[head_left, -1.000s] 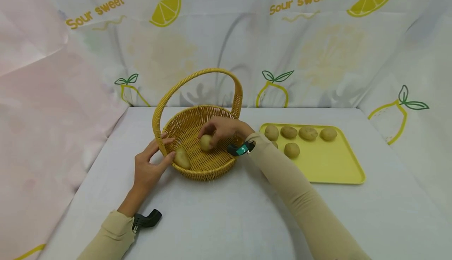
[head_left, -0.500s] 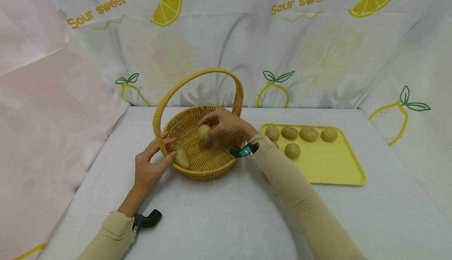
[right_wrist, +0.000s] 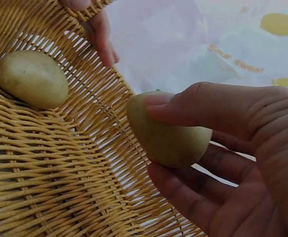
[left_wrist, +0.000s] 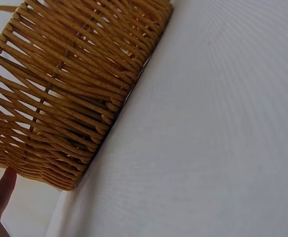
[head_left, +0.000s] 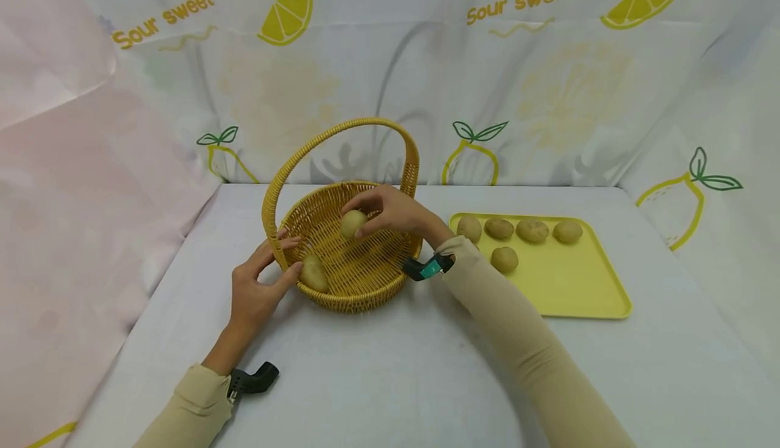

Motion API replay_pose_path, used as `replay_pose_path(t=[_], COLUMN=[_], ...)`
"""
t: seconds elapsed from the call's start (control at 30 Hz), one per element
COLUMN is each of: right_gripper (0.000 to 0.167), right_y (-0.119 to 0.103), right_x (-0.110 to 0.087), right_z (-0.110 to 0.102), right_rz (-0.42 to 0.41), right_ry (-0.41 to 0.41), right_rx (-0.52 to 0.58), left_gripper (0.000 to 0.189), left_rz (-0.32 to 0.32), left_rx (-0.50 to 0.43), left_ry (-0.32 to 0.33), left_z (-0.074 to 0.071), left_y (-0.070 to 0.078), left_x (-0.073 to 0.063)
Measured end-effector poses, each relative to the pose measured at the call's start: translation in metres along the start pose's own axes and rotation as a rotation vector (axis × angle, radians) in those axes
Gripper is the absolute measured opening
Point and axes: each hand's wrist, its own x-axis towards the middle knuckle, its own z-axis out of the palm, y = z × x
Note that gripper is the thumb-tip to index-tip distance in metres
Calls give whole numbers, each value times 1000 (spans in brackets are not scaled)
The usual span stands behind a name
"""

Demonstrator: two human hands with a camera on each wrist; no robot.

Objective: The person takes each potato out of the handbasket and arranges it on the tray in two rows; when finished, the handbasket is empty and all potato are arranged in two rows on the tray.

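My right hand (head_left: 399,216) pinches a potato (head_left: 352,224) between thumb and fingers, above the bottom of the wicker basket (head_left: 350,301). The right wrist view shows this held potato (right_wrist: 171,140) close up, clear of the weave. A second potato (head_left: 313,274) lies inside the basket near its left front wall. At the basket's left side, my left hand (head_left: 256,292) grips the rim by the foot of the handle, thumb at the front and fingers farther back. Mostly basket wall (left_wrist: 69,94) fills the left wrist view, with part of a finger at its lower left.
To the right, a yellow tray (head_left: 579,285) carries several potatoes (head_left: 533,230), most along its back edge; the right sleeve (head_left: 524,340) covers its front left corner. The basket's tall handle (head_left: 341,127) arches over the right hand. A printed cloth (head_left: 365,62) hangs behind the white table.
The right hand has lifted the potato slightly up and away from the basket's bottom. The left hand stays at the basket rim, and the basket has not moved.
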Motion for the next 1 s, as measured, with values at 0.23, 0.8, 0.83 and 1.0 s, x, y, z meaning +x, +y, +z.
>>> replay_pose_path(t=[0.23, 0.8, 0.83, 1.0], right_gripper=[45, 45, 46, 47], right_y=[-6, -17, -17, -19], right_x=[-12, -42, -44, -55], right_z=[-1, -5, -5, -5], right_rz=[11, 16, 17, 38], right_ry=[70, 175, 179, 231], right_rx=[-1, 113, 118, 119], left_gripper=[27, 24, 24, 23], left_rz=[36, 46, 47, 47], left_rx=[29, 24, 24, 10], left_ry=[31, 32, 34, 31], left_z=[1, 2, 2, 2], left_y=[0, -18, -20, -14], left_x=[0, -5, -5, -4])
